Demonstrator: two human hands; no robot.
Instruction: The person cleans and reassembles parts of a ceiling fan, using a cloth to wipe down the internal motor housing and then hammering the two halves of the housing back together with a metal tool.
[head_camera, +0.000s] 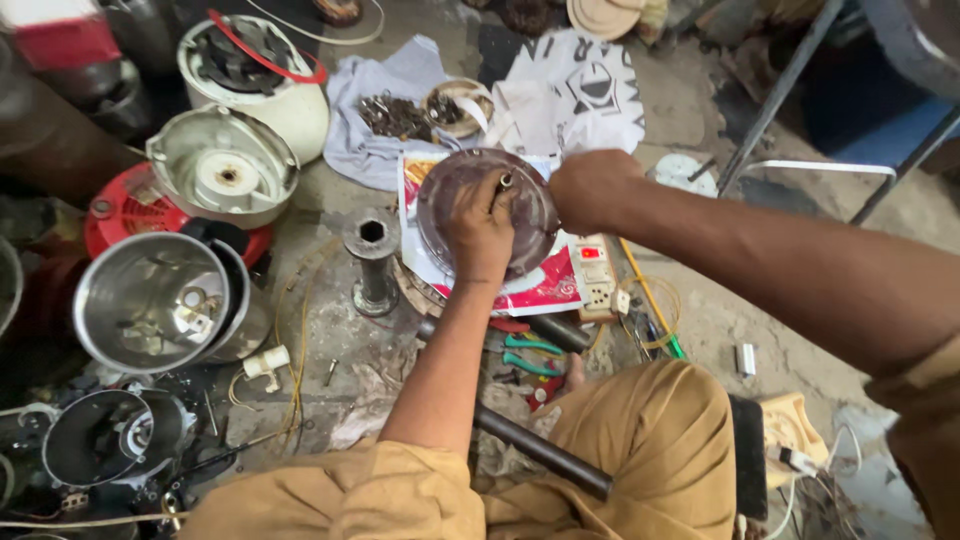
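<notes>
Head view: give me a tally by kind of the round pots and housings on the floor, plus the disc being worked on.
Dark round disc, under the left hand and right hand: 1
Shiny steel pots: 1
White housings: 2
Dark round housings: 1
Total: 5

Concrete floor (330, 320) (dusty) bears metal pipe stand (372, 260); steel pot (160, 300); pliers (530, 355).

Under the round metal disc (487, 212) lies a flat printed package (535, 292), white with red and yellow. Just behind the disc lies a white bag (585, 90) with black print.
</notes>
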